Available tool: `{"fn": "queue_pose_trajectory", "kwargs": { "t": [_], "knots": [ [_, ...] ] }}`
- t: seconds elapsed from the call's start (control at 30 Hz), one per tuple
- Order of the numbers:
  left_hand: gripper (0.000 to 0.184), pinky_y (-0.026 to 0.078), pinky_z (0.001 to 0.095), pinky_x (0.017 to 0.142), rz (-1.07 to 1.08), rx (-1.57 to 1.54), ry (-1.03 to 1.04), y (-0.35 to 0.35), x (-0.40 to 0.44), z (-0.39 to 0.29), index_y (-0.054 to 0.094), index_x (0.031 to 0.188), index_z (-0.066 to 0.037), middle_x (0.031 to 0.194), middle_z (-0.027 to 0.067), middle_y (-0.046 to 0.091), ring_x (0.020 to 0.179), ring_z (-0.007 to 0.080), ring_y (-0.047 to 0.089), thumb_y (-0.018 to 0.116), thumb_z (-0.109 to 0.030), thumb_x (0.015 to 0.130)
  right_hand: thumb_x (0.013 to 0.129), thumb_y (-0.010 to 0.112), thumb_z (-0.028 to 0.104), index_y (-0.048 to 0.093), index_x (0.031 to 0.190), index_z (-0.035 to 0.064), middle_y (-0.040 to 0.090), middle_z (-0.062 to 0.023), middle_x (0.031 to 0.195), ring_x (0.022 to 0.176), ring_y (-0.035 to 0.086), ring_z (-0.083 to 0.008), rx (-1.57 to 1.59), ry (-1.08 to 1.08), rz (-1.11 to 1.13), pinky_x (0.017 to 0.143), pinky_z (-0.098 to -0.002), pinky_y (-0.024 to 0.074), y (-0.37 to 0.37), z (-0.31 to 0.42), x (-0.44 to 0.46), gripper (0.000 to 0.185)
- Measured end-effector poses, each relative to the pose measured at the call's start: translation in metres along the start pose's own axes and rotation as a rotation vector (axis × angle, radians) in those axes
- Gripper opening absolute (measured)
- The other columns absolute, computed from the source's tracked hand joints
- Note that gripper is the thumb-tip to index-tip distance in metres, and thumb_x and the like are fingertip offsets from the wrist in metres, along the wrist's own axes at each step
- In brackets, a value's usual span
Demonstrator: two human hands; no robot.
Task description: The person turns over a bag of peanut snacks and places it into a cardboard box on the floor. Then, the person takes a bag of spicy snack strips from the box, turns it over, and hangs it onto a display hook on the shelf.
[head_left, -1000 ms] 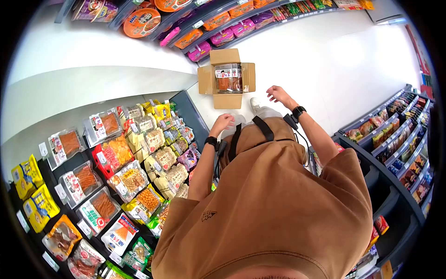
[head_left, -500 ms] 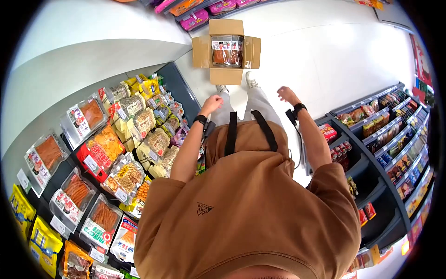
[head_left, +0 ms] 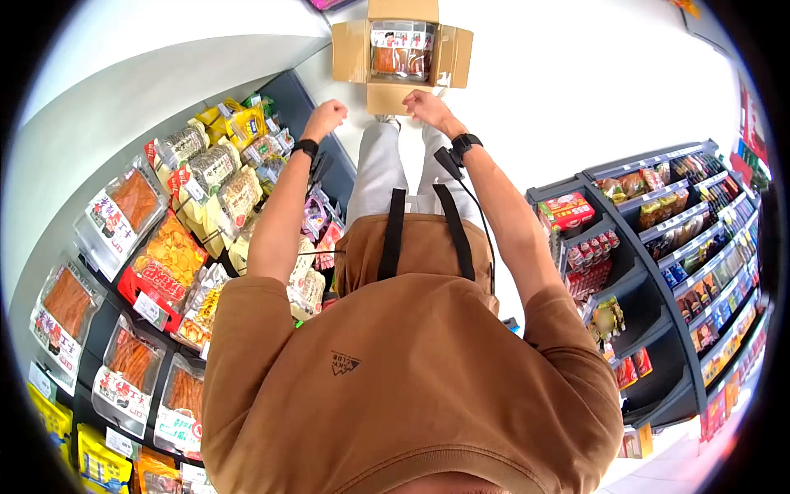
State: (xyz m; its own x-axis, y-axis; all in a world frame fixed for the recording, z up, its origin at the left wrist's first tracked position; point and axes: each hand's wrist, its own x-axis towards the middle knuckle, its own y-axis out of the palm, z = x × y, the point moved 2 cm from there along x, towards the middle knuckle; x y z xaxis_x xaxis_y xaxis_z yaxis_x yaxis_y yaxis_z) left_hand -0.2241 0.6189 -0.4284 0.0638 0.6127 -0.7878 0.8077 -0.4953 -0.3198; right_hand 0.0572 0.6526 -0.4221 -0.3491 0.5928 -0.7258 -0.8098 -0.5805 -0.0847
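Note:
An open cardboard box stands on the floor in front of my feet, its flaps folded outward. Clear packs of reddish-brown snack strips with white printed labels lie inside it. My right hand is over the near flap's right edge, fingers loosely bent and apart, holding nothing; whether it touches the flap I cannot tell. To the left of the box, above the floor, my left hand has its fingers curled in, with nothing visible in them.
Sloping shelves on the left hold bagged snacks, including similar strip packs, a red chip bag and yellow bags. Dark tiered shelving with small packaged goods and a red carton stands at right. My shoes are close to the box.
I have come closer to the box, which looks larger and higher in view. Both hands have moved forward, the right one also leftward to the near flap.

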Motion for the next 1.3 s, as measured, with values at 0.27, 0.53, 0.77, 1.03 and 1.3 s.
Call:
{"fn": "queue_pose_trajectory", "kwargs": {
  "t": [0.27,0.53,0.77,1.03,1.3],
  "knots": [
    [0.025,0.046,0.0261,0.055,0.051,-0.111,-0.032,0.034,0.044,-0.030,0.062,0.100,-0.005,0.091,0.0028,0.068,0.072,0.0119,0.065,0.052,-0.027,0.092,0.085,0.052,0.021,0.065,0.102,0.0064,0.069,-0.0112,0.084,0.069,0.068,-0.0240,-0.181,0.105,0.105,0.067,-0.0361,0.0545,-0.063,-0.132,0.009,0.025],
    [0.025,0.050,0.0276,0.066,-0.007,-0.203,-0.102,0.090,0.075,-0.039,0.065,0.095,-0.003,0.083,0.0049,0.070,0.070,0.0150,0.067,0.055,-0.026,0.089,0.088,0.051,0.021,0.064,0.111,0.0104,0.070,-0.0080,0.092,0.075,0.066,-0.0163,-0.491,0.326,-0.039,0.072,-0.0306,0.0530,-0.209,-0.144,0.065,0.029],
    [0.026,0.050,0.0286,0.063,-0.008,-0.354,-0.178,0.116,0.119,-0.039,0.063,0.104,-0.005,0.093,0.0045,0.070,0.074,0.0132,0.067,0.052,-0.026,0.092,0.088,0.049,0.025,0.060,0.112,0.0082,0.066,-0.0043,0.093,0.077,0.062,-0.0142,-0.245,0.200,-0.008,0.063,-0.0285,0.0487,-0.207,-0.130,0.119,0.031],
    [0.026,0.048,0.0265,0.065,0.055,-0.254,-0.150,0.125,0.161,-0.056,0.060,0.105,-0.007,0.099,0.0022,0.067,0.086,0.0123,0.065,0.050,-0.028,0.095,0.085,0.054,0.027,0.065,0.099,0.0049,0.068,-0.0129,0.086,0.074,0.068,-0.0232,-0.196,0.145,0.160,0.068,-0.0339,0.0538,-0.099,-0.136,0.149,0.028],
    [0.022,0.047,0.0264,0.060,0.098,-0.316,-0.091,0.180,0.199,-0.007,0.060,0.105,-0.006,0.096,0.0055,0.067,0.073,0.0137,0.066,0.054,-0.023,0.093,0.083,0.050,0.031,0.066,0.090,0.0056,0.068,-0.0161,0.079,0.077,0.067,-0.0311,-0.271,0.173,0.159,0.072,-0.0390,0.0523,-0.037,-0.189,0.163,0.031]
  ]
}}
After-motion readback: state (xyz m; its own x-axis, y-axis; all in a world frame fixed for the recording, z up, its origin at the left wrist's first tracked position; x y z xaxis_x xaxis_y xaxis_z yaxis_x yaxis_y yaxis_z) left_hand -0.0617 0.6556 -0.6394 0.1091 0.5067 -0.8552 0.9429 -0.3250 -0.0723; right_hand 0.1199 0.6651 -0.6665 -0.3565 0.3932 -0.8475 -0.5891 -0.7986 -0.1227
